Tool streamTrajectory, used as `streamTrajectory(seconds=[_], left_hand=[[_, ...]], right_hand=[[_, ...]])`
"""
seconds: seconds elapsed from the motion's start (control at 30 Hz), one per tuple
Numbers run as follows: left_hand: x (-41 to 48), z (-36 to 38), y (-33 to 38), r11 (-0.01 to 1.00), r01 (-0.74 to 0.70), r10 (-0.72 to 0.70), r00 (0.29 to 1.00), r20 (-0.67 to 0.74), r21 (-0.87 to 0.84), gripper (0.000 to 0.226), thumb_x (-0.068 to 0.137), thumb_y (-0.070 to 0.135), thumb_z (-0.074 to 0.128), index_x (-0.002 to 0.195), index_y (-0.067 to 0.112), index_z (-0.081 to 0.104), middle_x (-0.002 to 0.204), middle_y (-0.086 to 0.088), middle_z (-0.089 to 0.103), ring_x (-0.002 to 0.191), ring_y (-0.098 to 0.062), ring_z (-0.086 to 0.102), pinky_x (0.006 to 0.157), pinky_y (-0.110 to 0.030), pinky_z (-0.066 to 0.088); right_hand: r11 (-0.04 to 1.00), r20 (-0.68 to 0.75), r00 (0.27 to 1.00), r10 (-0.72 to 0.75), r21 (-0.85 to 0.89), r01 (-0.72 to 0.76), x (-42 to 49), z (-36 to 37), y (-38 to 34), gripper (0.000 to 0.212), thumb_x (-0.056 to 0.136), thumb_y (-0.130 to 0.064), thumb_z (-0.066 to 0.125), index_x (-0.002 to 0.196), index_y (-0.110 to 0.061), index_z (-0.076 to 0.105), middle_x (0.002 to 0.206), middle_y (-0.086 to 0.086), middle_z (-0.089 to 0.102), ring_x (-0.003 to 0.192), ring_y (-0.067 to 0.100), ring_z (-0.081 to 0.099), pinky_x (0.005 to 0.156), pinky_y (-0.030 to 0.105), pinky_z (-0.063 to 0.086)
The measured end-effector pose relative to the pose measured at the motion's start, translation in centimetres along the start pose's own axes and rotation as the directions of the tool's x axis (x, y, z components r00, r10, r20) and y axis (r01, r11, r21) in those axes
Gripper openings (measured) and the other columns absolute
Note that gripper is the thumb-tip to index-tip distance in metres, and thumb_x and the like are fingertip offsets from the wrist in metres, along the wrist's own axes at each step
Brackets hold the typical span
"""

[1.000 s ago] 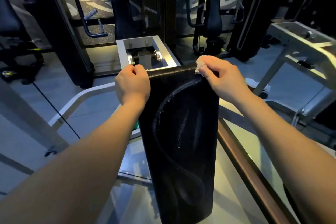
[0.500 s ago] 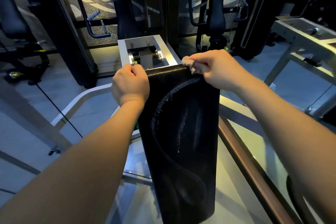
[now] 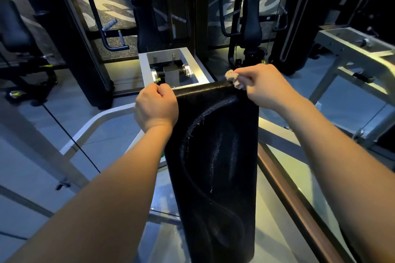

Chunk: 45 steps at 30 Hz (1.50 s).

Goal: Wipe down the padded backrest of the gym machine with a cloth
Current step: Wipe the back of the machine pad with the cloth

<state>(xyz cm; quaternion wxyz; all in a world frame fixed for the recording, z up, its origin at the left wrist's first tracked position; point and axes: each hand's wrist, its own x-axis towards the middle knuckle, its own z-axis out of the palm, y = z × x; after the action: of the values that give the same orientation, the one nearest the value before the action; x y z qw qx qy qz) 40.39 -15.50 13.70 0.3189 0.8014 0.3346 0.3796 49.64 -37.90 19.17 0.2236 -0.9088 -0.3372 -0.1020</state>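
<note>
A: Where's the pad?
B: The black backrest (image 3: 215,156) is dead centre. It runs long from mid-frame down to 6 o'clock, with its top edge facing 12.
A: Hands?
B: At the pad's 11 o'clock corner is the left hand (image 3: 157,108), fingers (image 3: 162,88) curled over the top edge and clenched round it. At the 1 o'clock corner is the right hand (image 3: 263,85), fingers (image 3: 245,74) pinching the cloth (image 3: 233,79).
A: Cloth state?
B: It's a small bunched beige wad, mostly hidden in the hand, with a tuft sticking out toward 9 o'clock. It touches the top edge right at that corner.
A: Pad surface?
B: Whitish streaks (image 3: 213,164) run lengthwise down the middle. A curved line also sweeps from the top right round to the left side and down. Can't tell whether it's wet or residue.
A: Surroundings?
B: A silver box frame (image 3: 145,70) sits just beyond the top edge at 12, with rollers (image 3: 186,70) on a shaft inside. There's a white tube frame (image 3: 96,121) at 9, and a thin black cable (image 3: 70,137) crosses it diagonally. A brown rail (image 3: 299,203) just beside the pad's right side runs toward 5. There's a grey metal frame (image 3: 346,50) at 2. Dark machines line the back at 12, well apart from the pad.
</note>
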Motion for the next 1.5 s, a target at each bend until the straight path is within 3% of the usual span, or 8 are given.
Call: streamTrajectory(seconds=[0.23, 0.43, 0.63, 0.8, 1.0, 1.2, 1.33, 1.5], left_hand=[[-0.2, -0.2, 0.2, 1.000, 0.001, -0.001, 1.000, 0.013, 0.016, 0.035, 0.098, 0.025, 0.039, 0.069, 0.008, 0.050, 0.064, 0.002, 0.044, 0.063, -0.022, 0.040, 0.050, -0.026, 0.021], [-0.3, -0.4, 0.3, 1.000, -0.007, 0.007, 1.000, 0.013, 0.025, 0.035, 0.099, 0.025, 0.039, 0.069, 0.009, 0.049, 0.064, 0.002, 0.044, 0.061, -0.019, 0.038, 0.050, -0.026, 0.020], [-0.4, -0.4, 0.4, 1.000, -0.019, 0.018, 1.000, 0.013, 0.020, 0.035, 0.098, 0.025, 0.039, 0.066, 0.010, 0.046, 0.065, -0.001, 0.045, 0.069, -0.027, 0.045, 0.050, -0.027, 0.022], [-0.5, -0.6, 0.5, 0.999, -0.028, 0.028, 1.000, 0.005, 0.035, 0.034, 0.098, 0.025, 0.039, 0.073, 0.007, 0.053, 0.066, 0.001, 0.044, 0.071, -0.027, 0.046, 0.050, -0.026, 0.022], [-0.6, -0.5, 0.6, 1.000, -0.012, 0.012, 1.000, 0.002, 0.027, 0.034, 0.096, 0.024, 0.039, 0.064, 0.011, 0.043, 0.063, 0.000, 0.043, 0.069, -0.029, 0.045, 0.050, -0.027, 0.023], [-0.6, -0.2, 0.4, 1.000, -0.016, 0.016, 1.000, -0.010, 0.008, 0.034, 0.093, 0.025, 0.038, 0.062, 0.011, 0.041, 0.063, -0.001, 0.044, 0.070, -0.031, 0.048, 0.050, -0.029, 0.024], [-0.7, -0.4, 0.5, 1.000, -0.004, 0.004, 1.000, -0.012, 0.021, 0.034, 0.093, 0.026, 0.036, 0.062, 0.012, 0.038, 0.063, -0.002, 0.043, 0.071, -0.031, 0.047, 0.052, -0.032, 0.027], [-0.7, -0.4, 0.6, 0.999, -0.016, 0.016, 1.000, -0.007, 0.028, 0.034, 0.094, 0.027, 0.035, 0.070, 0.007, 0.050, 0.065, -0.002, 0.045, 0.073, -0.029, 0.048, 0.061, -0.033, 0.032]], right_hand=[[0.986, 0.029, 0.985, -0.169, 0.016, 0.168, 0.4, 2.9, -5.5, 0.027, 0.091, -0.003, 0.055, 0.094, -0.027, 0.068, 0.086, -0.007, 0.066, 0.084, 0.018, 0.061, 0.070, 0.035, 0.051], [0.999, -0.048, 0.998, 0.051, -0.004, -0.052, 0.6, 0.8, -1.0, 0.030, 0.094, -0.006, 0.054, 0.105, -0.025, 0.075, 0.087, -0.002, 0.067, 0.084, 0.022, 0.063, 0.063, 0.030, 0.038], [0.989, -0.057, 0.987, -0.150, -0.009, 0.150, -0.1, 2.7, -3.0, 0.027, 0.090, 0.000, 0.054, 0.095, -0.024, 0.067, 0.090, -0.004, 0.069, 0.090, 0.022, 0.062, 0.071, 0.037, 0.053], [0.933, -0.143, 0.966, 0.216, 0.323, -0.161, -1.0, 1.6, 1.9, 0.035, 0.101, -0.010, 0.048, 0.113, -0.027, 0.076, 0.082, -0.004, 0.069, 0.069, 0.010, 0.062, 0.061, 0.020, 0.048], [0.687, -0.094, 0.927, 0.363, 0.699, -0.199, -1.5, 2.0, 2.6, 0.034, 0.107, -0.010, 0.042, 0.110, -0.014, 0.076, 0.070, -0.001, 0.056, 0.048, 0.006, 0.043, 0.047, 0.019, 0.039], [0.495, 0.179, 0.775, 0.607, 0.677, -0.544, -7.9, 8.4, 5.8, 0.034, 0.108, -0.020, 0.045, 0.086, -0.002, 0.064, 0.070, 0.018, 0.059, 0.047, 0.013, 0.058, 0.044, 0.021, 0.043], [0.337, 0.105, 0.776, 0.622, 0.858, -0.387, -5.9, 7.2, 5.0, 0.036, 0.102, -0.012, 0.047, 0.067, -0.009, 0.055, 0.059, 0.009, 0.041, 0.049, 0.017, 0.036, 0.047, 0.024, 0.032], [0.434, -0.034, 0.796, 0.604, 0.852, -0.293, -5.3, 7.5, 4.6, 0.042, 0.107, -0.023, 0.046, 0.068, -0.026, 0.059, 0.063, -0.004, 0.050, 0.056, 0.013, 0.043, 0.052, 0.027, 0.038]])
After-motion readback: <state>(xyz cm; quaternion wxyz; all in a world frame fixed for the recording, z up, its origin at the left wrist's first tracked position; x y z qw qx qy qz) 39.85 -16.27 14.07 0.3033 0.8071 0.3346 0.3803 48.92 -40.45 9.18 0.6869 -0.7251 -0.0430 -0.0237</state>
